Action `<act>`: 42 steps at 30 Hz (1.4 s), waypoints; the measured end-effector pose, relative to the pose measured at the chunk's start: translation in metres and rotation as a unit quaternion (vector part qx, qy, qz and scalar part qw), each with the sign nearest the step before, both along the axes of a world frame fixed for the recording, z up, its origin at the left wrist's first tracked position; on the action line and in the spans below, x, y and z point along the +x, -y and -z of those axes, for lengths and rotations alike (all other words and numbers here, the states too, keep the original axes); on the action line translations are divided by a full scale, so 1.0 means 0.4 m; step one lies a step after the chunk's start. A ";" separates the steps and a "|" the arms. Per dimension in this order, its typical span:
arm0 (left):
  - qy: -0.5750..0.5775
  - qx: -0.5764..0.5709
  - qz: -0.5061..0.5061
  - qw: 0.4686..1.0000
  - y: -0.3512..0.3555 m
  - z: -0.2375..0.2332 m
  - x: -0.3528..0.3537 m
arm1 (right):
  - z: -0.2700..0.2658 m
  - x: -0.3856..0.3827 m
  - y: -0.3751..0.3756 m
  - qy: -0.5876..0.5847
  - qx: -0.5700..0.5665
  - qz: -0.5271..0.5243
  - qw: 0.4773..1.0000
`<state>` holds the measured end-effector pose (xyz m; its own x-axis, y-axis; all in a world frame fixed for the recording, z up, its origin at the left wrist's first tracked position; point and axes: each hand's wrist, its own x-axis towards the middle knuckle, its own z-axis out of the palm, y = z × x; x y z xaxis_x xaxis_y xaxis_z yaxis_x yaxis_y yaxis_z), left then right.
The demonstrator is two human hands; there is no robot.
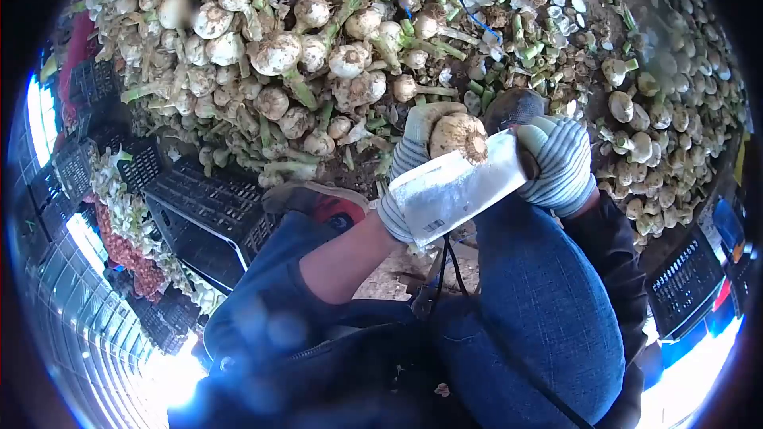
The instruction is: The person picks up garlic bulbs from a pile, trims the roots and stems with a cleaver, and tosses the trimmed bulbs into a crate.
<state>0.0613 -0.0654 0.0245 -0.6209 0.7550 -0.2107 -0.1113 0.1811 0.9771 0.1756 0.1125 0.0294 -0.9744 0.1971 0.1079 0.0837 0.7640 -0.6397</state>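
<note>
My left hand point(412, 145), in a striped knit glove with a pale palm, is wrapped round a brownish, turnip-like root point(455, 135). The root's ringed, rough end faces up and to the right. In my right hand point(566, 168), gloved the same way, is the dark handle of a cleaver point(457, 197). Its broad, wet-looking blade lies slantwise across the front of the root and overlaps it in this view. Part of my left glove and wrist is hidden behind the blade. Both hands are above my knees.
A large heap of pale, soil-streaked roots point(274, 54) with green stalks rises ahead. More roots point(664, 115) lie to the right, with cut trimmings point(548, 16) between. Black plastic crates point(208, 205) stand at left, another crate point(685, 282) at right. A red shoe point(338, 208) is near the heap.
</note>
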 end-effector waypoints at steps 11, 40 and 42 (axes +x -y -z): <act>-0.118 0.068 0.044 0.990 -0.013 -0.029 -0.002 | 0.198 0.199 -0.091 0.047 -0.153 0.298 0.941; 0.555 0.324 -0.080 0.762 -0.041 -0.061 -0.028 | 0.228 0.145 0.058 0.115 -0.369 0.251 0.887; 0.544 0.270 -0.105 0.788 -0.024 -0.040 -0.043 | 0.207 0.173 0.071 0.061 -0.393 0.272 0.876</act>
